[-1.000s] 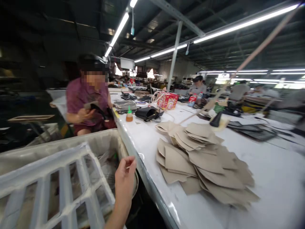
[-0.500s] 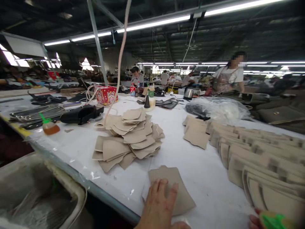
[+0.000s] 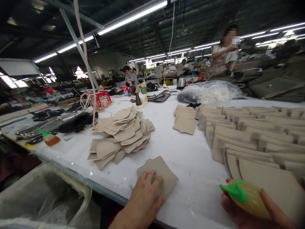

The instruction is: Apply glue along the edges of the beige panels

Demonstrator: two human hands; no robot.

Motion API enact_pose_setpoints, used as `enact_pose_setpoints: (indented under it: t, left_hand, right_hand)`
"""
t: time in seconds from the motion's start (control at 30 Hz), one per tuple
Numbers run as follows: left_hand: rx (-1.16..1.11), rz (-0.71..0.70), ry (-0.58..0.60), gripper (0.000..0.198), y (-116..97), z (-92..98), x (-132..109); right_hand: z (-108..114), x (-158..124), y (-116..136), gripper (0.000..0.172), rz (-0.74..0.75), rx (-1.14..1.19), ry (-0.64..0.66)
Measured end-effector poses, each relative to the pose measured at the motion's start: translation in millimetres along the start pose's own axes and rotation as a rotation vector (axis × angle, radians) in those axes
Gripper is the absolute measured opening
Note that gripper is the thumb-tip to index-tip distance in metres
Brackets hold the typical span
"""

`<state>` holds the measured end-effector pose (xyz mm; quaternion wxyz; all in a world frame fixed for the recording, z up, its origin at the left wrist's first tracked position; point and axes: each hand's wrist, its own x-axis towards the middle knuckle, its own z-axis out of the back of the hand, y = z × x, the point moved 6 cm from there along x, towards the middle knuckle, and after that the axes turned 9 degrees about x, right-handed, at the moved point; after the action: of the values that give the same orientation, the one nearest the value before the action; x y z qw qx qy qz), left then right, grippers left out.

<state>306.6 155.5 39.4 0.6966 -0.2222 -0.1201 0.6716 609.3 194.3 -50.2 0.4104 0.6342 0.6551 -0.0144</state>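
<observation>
My left hand (image 3: 147,190) lies palm down, fingers stretched out, on a beige leather-like piece (image 3: 164,171) on the white tabletop near the front edge. At the lower right my right hand (image 3: 240,211) is wrapped round a yellowish glue bottle (image 3: 252,197) with a green nozzle, which points left. Just behind that bottle begin rows of overlapping beige pieces (image 3: 252,140). A loose, fanned heap of similar beige pieces (image 3: 128,136) stands beyond my left hand. A few more flat pieces (image 3: 186,122) lie at the left end of the rows.
Another green-nozzled bottle (image 3: 51,139) with amber liquid leans at the left. Behind stand a red patterned box (image 3: 102,99), a clear plastic bag (image 3: 212,92) and a kettle (image 3: 181,82). A hose (image 3: 85,57) hangs down. A bin (image 3: 81,203) sits below the table edge. Co-workers (image 3: 221,57) are farther back.
My right hand has come further into view, bringing the glue bottle up and left. My left hand and the piece beneath it appear turned and shifted left as the camera view shifted.
</observation>
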Motion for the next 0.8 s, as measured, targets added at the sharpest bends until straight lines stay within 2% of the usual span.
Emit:
enact_pose_setpoints:
  t: [0.1, 0.23, 0.4, 0.6, 0.8]
  left_hand:
    - [0.038, -0.014, 0.037, 0.041, -4.3, 1.0, -2.7]
    - [0.064, -0.038, 0.020, 0.039, -13.4, 0.9, -3.1]
    - [0.163, -0.076, 0.043, 0.036, -25.3, -0.1, -2.6]
    - [0.155, -0.118, 0.028, 0.029, -30.7, 4.2, -0.2]
    - [0.215, -0.079, 0.126, 0.029, -26.3, -1.9, 4.3]
  right_hand:
    - [-5.3, -7.5, 1.8, 0.034, 0.006, 0.001, -0.015]
    - [-10.3, -16.5, 4.5, 0.030, 0.026, -0.002, -0.009]
    - [-9.1, -17.5, 5.0, 0.031, 0.030, -0.012, 0.015]
    - [-11.9, -19.9, 5.4, 0.032, 0.019, 0.022, -0.017]
    - [-23.7, -23.7, 1.5, 0.033, -0.064, 0.179, 0.064]
